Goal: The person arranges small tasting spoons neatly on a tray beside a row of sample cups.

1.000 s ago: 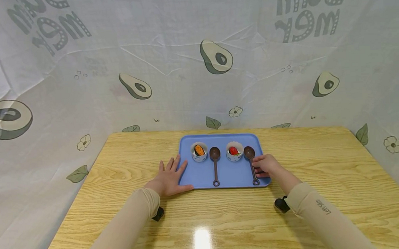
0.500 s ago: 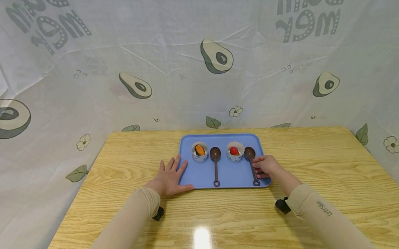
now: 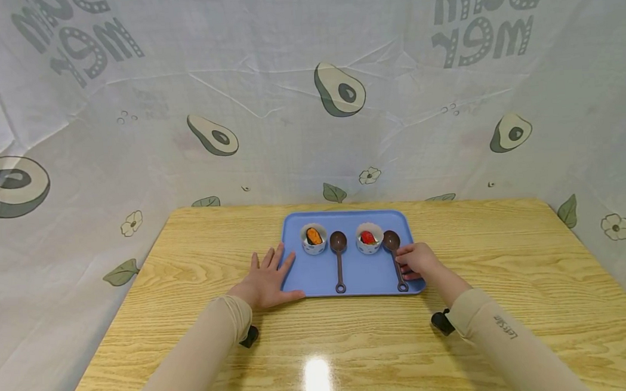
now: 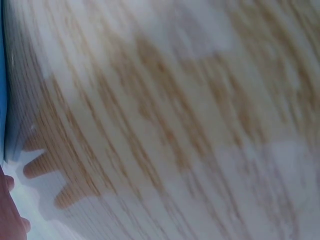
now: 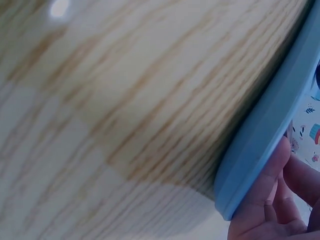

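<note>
On a blue tray [image 3: 318, 285] lie two dark brown spoons and two white patterned cups. My left hand [image 3: 263, 284] rests flat with fingers spread at the tray's left front corner, fingertips and thumb at its rim. At the right side my right hand [image 3: 420, 259] pinches the handle of the right spoon [image 3: 391, 240], which lies with its bowl toward the back. The left spoon [image 3: 338, 242] lies between the cups. In the left cup [image 3: 314, 249] sits an orange-topped, dark-sided sushi piece [image 3: 314, 237]; the right cup [image 3: 369, 247] holds a red-topped piece [image 3: 367, 237].
The tray sits toward the back of a wood-grain table [image 3: 365, 348]. A white curtain [image 3: 286, 101] printed with avocados and leaves hangs behind and along both sides. Black wrist cameras show under both wrists.
</note>
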